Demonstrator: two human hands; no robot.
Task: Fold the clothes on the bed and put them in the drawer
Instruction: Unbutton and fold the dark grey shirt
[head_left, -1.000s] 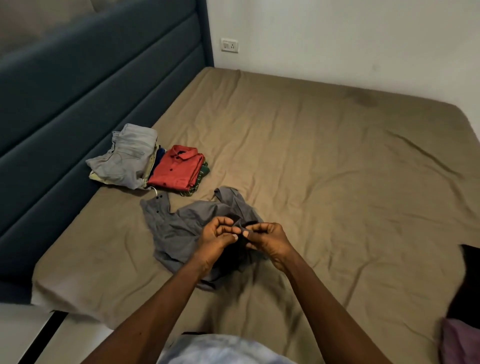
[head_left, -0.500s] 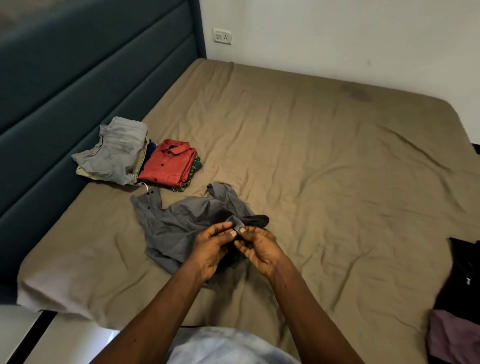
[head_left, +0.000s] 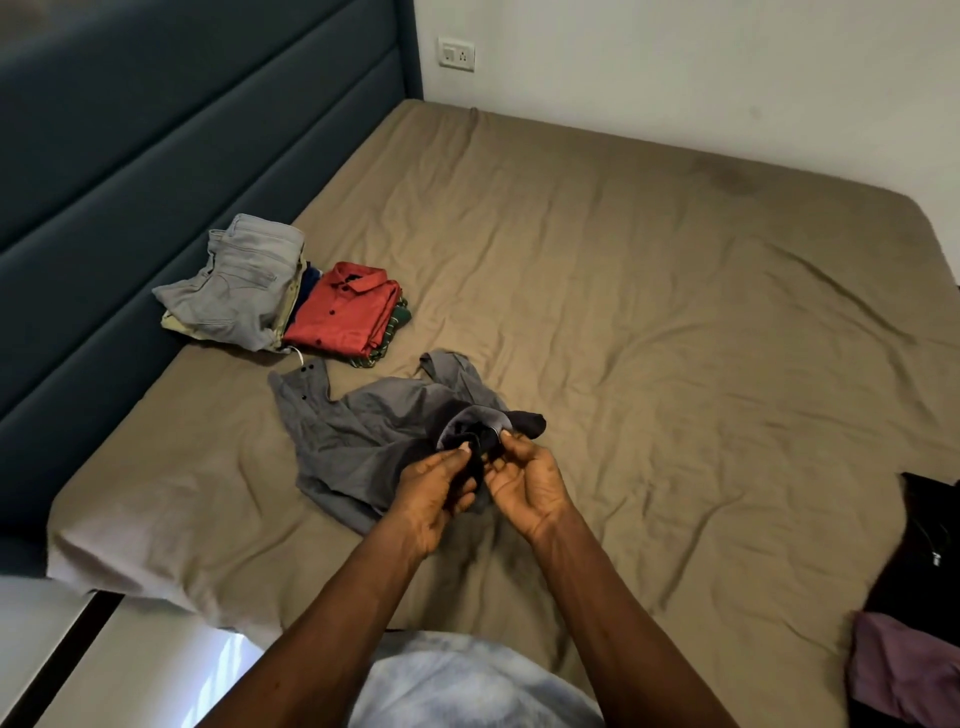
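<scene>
Left hand (head_left: 431, 493) and right hand (head_left: 530, 488) pinch dark cloth (head_left: 527, 423) above the grey shirt (head_left: 353, 436); sock or sleeve, I can't tell. Black garment (head_left: 930, 545) is cut off right

One bed (head_left: 623, 312), two hands, left hand (head_left: 431, 496) and right hand (head_left: 530, 488), one loose grey shirt (head_left: 353, 441), one folded red shirt (head_left: 343, 312), one pair of grey jeans (head_left: 244, 280), one wall socket (head_left: 456, 53), one purple garment (head_left: 904, 670).
</scene>
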